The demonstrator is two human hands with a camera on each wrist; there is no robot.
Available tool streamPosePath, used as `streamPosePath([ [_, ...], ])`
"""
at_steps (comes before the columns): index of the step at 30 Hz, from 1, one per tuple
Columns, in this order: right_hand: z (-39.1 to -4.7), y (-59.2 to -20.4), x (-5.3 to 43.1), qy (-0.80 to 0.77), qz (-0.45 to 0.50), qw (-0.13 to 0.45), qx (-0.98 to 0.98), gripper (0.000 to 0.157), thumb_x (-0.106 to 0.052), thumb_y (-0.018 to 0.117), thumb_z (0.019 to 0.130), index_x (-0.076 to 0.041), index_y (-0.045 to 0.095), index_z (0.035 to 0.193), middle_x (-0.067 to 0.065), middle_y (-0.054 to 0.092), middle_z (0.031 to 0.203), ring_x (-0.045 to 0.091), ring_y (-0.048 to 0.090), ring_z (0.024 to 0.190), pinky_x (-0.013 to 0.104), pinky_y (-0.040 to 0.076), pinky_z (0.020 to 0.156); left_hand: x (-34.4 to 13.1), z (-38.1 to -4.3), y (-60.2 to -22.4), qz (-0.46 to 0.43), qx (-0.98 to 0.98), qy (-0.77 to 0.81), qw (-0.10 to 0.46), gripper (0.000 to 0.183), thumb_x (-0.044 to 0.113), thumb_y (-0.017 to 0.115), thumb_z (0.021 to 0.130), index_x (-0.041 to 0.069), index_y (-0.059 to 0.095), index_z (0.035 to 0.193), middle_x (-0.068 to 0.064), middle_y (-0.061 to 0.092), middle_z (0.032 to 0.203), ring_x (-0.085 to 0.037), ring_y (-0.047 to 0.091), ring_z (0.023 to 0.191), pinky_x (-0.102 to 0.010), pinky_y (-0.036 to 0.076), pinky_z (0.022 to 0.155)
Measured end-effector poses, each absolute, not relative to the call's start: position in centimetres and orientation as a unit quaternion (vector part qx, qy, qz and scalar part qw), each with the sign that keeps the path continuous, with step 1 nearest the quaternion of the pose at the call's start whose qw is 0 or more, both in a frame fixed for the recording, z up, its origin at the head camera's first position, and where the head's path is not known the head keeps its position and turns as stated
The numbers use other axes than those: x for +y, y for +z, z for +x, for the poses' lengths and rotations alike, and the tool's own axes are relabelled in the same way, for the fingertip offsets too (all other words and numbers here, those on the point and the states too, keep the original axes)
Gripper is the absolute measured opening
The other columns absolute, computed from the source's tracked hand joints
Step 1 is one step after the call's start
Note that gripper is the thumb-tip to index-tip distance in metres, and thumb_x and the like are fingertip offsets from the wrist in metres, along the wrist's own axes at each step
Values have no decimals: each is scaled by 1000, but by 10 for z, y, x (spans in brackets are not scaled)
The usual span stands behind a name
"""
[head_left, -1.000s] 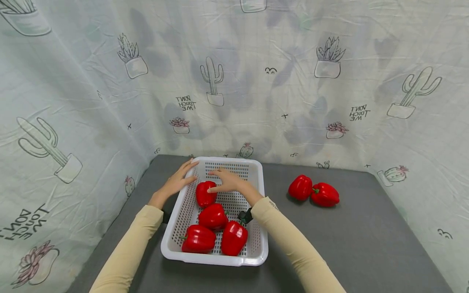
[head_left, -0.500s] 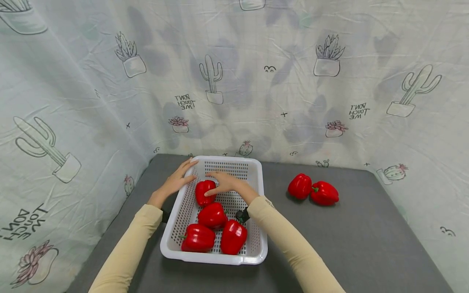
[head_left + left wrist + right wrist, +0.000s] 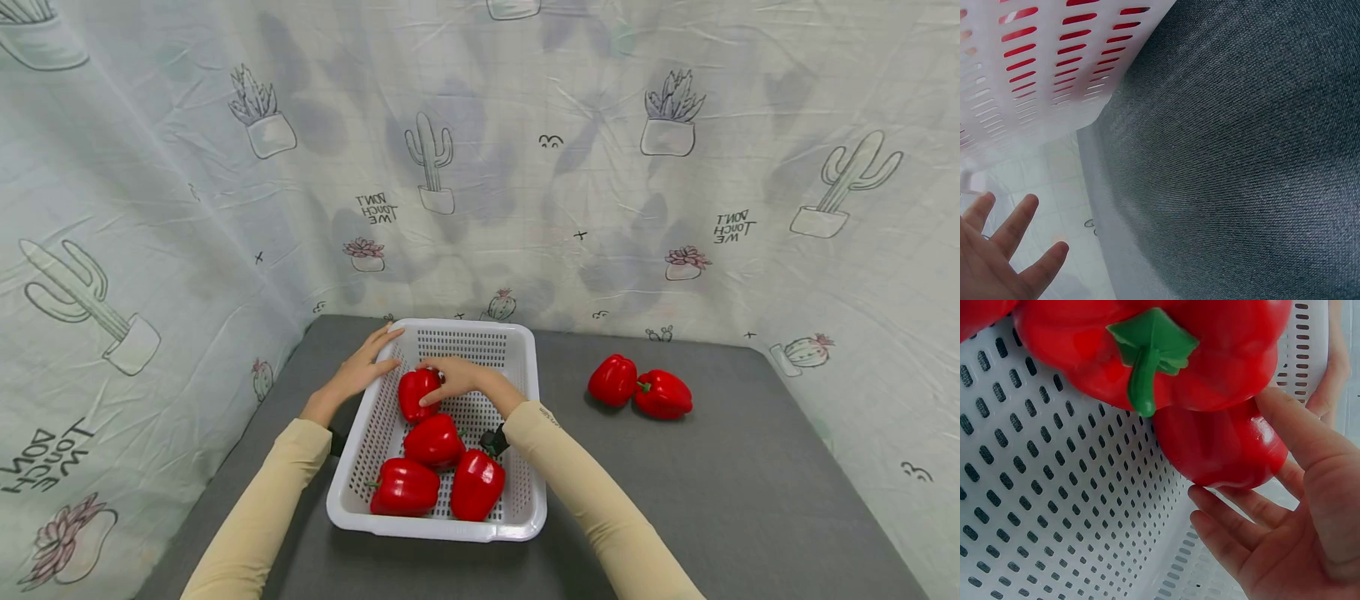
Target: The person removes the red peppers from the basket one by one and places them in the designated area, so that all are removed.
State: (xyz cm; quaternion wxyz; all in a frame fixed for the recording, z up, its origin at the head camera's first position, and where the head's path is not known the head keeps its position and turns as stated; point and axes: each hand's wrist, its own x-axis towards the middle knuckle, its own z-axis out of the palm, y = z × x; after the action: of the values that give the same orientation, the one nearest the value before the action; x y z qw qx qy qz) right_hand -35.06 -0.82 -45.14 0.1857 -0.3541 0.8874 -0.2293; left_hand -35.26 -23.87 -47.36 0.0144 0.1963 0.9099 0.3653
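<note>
A white perforated plastic basket point(image 3: 431, 531) holds several red bell peppers. At its far left, my right hand point(image 3: 457, 377) grips one red bell pepper point(image 3: 415, 398). The right wrist view shows the thumb on one side of that bell pepper point(image 3: 1219, 450) and the fingers curled round the other. My left hand point(image 3: 362, 367) rests at the basket's left rim near the far corner, its fingers spread and fairly straight. In the left wrist view those fingers point(image 3: 1016, 225) stand outside the perforated wall point(image 3: 1047, 69).
Nearer in the basket lie three more bell peppers, a middle one point(image 3: 435, 442), a front left one point(image 3: 406, 488) and a front right one point(image 3: 477, 485). Two bell peppers point(image 3: 613, 381) lie on the grey table point(image 3: 720, 492) to the right. A cactus-print curtain point(image 3: 510, 183) encloses the table.
My right hand has moved slightly left and closed its fingers round the far left bell pepper. The left hand stays at the rim.
</note>
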Motion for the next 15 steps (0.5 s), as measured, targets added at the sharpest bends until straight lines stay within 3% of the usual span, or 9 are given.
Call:
streamPosePath([
  [9, -349, -447, -8, -244, -357, 167, 886, 59, -32, 72, 80, -12, 48, 130, 5, 58, 122, 15, 55, 107, 26, 46, 89, -240, -352, -474, 199, 911, 362, 13, 60, 33, 50, 94, 24, 26, 148, -11, 6, 156, -43, 20, 136, -71, 25, 93],
  [15, -350, -442, -4, -250, -360, 158, 885, 59, -31, 72, 80, -10, 48, 130, 5, 58, 120, 14, 56, 105, 24, 47, 87, -240, -352, -473, 200, 907, 371, 12, 60, 31, 50, 93, 21, 27, 147, -13, 7, 155, -43, 25, 133, -66, 34, 91],
])
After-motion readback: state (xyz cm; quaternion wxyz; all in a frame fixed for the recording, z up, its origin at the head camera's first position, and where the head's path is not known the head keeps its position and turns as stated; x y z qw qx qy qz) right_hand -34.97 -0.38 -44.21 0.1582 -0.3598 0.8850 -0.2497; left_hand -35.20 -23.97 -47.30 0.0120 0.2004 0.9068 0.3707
